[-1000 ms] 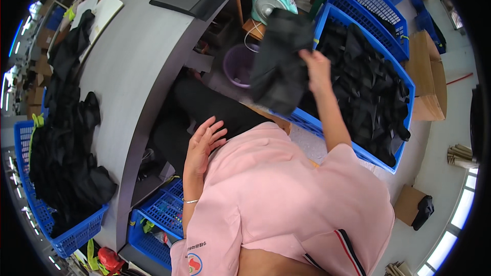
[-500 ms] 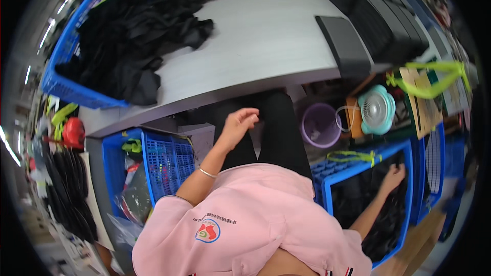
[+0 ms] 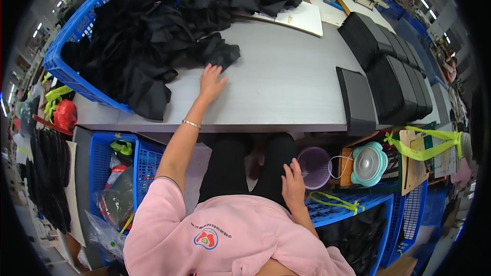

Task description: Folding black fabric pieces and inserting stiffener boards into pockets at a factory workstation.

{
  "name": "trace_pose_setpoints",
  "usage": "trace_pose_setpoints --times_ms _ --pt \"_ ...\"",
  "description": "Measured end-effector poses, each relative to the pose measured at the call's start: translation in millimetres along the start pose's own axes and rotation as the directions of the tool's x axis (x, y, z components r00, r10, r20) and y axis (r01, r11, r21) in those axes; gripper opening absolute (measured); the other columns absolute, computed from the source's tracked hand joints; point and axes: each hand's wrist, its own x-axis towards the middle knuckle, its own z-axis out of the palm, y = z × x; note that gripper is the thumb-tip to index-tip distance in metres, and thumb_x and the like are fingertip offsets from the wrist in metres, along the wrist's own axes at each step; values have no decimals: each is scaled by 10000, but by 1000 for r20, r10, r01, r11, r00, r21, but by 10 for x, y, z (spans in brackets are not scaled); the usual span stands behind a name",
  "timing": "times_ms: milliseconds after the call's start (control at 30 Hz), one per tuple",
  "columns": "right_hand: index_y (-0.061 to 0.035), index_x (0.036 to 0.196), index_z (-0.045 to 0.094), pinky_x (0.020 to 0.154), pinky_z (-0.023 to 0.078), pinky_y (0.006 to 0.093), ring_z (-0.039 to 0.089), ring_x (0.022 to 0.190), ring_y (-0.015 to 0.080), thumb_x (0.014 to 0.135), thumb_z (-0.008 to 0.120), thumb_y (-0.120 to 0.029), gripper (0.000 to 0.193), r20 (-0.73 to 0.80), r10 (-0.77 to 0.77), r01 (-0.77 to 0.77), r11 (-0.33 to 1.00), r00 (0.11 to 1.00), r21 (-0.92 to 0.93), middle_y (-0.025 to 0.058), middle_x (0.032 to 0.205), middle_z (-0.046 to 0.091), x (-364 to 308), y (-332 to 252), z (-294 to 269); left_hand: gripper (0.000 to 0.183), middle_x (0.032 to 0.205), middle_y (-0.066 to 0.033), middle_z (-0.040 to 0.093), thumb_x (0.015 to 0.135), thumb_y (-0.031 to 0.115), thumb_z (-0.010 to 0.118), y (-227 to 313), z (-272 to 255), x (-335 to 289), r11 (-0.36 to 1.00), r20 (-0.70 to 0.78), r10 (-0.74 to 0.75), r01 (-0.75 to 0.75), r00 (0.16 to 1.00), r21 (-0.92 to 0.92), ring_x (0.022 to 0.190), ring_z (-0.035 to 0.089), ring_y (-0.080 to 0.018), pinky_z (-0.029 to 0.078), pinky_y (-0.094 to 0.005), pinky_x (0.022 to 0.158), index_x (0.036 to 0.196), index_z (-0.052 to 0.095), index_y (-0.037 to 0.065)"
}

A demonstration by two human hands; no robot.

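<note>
My left hand (image 3: 211, 82) reaches out over the grey table (image 3: 286, 87), fingers spread, its tips touching the edge of a heap of black garments (image 3: 153, 46). The heap spills out of a tilted blue basket (image 3: 76, 30) at the table's left. My right hand (image 3: 292, 181) rests open near my lap in black trousers, beside a small purple bin (image 3: 314, 166) under the table. It holds nothing. A thin bracelet sits on my left wrist.
Stacks of folded black pieces (image 3: 388, 71) line the table's right side, with white card sheets (image 3: 302, 15) at the back. Under the table stand blue crates (image 3: 128, 168), a small teal fan (image 3: 369, 163), and a blue basket of black cloth (image 3: 358, 225) at my right.
My view has swung from the right-hand basket to the table. My right hand came out of that basket to my lap; my left hand rose from my lap to the black heap.
</note>
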Motion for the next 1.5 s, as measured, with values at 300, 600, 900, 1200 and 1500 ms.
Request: trace_pose_setpoints --times_ms 300,600,900,1200,1500 --pt "-18 1379 505 1007 459 423 547 1238 351 831 694 1 580 -122 -250 256 966 961 42 166 1409 519 1138 -258 -30 185 1152 -175 691 880 210 703 1226 -191 -1140 942 171 45 15 984 -336 1265 567 -324 351 -488 1091 968 718 49" --pt "-28 1163 637 950 439 410 597 1065 268 764 672 2 402 -240 -237 227 971 941 -69 94 1141 602 1680 -87 388 147 1089 -126 666 863 109 719 1743 -388 -1028 867 103 81 -19 991 -497 1041 615 -312 478 -361 921 970 670 21" --pt "-59 803 625 1106 353 475 621 1024 237 778 711 -101 99 -192 -347 290 917 918 -273 83 1042 632 1328 -94 416 156 992 -105 671 796 149 764 1445 282 -581 909 196 203 -110 959 -403 951 636 -296 505 -379 821 881 713 29" --pt "-39 939 626 582 528 396 657 764 321 830 598 -98 127 -22 6 -2 985 1000 171 134 833 647 1352 -142 53 96 988 -90 685 811 11 739 2632 -486 -953 802 67 427 -343 902 -488 910 636 -263 505 -351 821 907 732 12" --pt "-84 948 638 813 501 353 619 985 228 796 622 -204 195 -405 17 -27 999 914 -19 86 1021 634 941 166 39 63 984 -77 671 887 19 706 2960 -635 -1654 750 280 441 -179 853 -636 880 640 -168 480 -252 736 944 719 -4"
